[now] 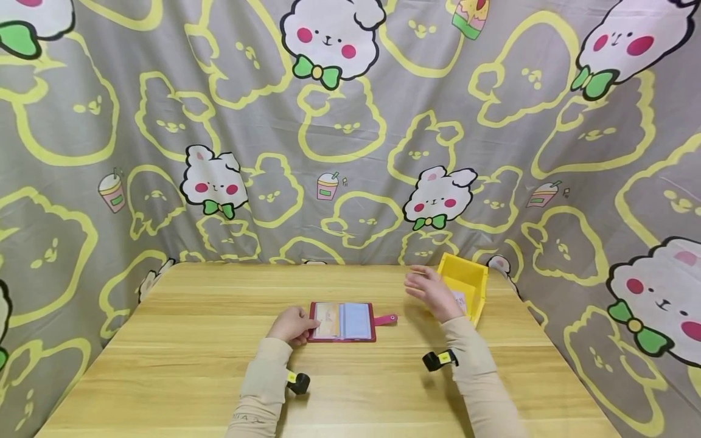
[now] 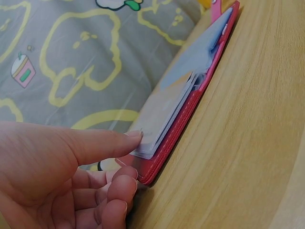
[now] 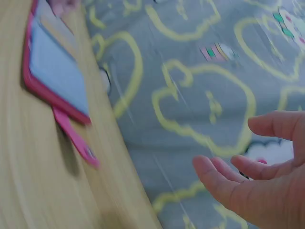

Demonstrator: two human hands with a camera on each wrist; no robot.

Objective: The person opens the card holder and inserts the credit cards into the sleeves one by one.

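A red card holder (image 1: 375, 329) lies opened flat on the table, clear plastic sleeves on both sides. Its left side shows a yellowish card (image 1: 328, 320), the right side a pale blue sleeve (image 1: 358, 320). My left hand (image 1: 291, 325) pinches the holder's left edge; in the left wrist view the thumb (image 2: 112, 143) presses on the sleeves while the other fingers curl at the edge. Off to the right, my right hand (image 1: 434, 293) is raised above the table with nothing in it, fingers spread and loosely bent in the right wrist view. A pink snap strap (image 3: 74, 138) sticks out from the holder's right side.
Beside the right hand, at the table's back right, stands a yellow open bin (image 1: 475, 281) with a pale card or paper (image 1: 460, 299) inside. A patterned grey curtain (image 1: 361, 176) hangs behind the wooden table (image 1: 219, 304) and along its sides.
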